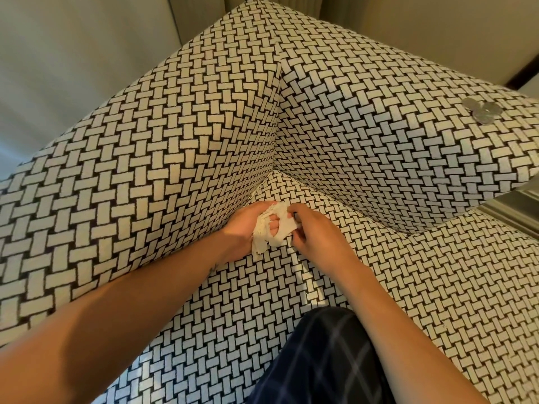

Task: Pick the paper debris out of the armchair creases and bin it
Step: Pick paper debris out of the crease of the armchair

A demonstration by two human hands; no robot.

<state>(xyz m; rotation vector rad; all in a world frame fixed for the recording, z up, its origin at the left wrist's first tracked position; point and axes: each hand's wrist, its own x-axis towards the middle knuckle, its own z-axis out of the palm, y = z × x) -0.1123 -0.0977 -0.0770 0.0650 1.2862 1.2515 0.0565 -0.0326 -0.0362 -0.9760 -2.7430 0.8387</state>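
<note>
— Where is the crumpled white paper wad (259,243)?
— Above the seat crease of the black-and-white basket-weave fabric armchair (175,141), between both hands.
— Grips?
— The left hand (243,228) curls round it; the right hand (313,233) pinches its edge. Round silver coins (482,110) lie on the far armrest.

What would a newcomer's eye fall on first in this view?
The black-and-white woven armchair fills the view. Near its inner corner, where the seat meets the side, the left hand and right hand both grip a crumpled white paper wad. Silver coins lie on the chair's top edge, upper right of the view.
</note>
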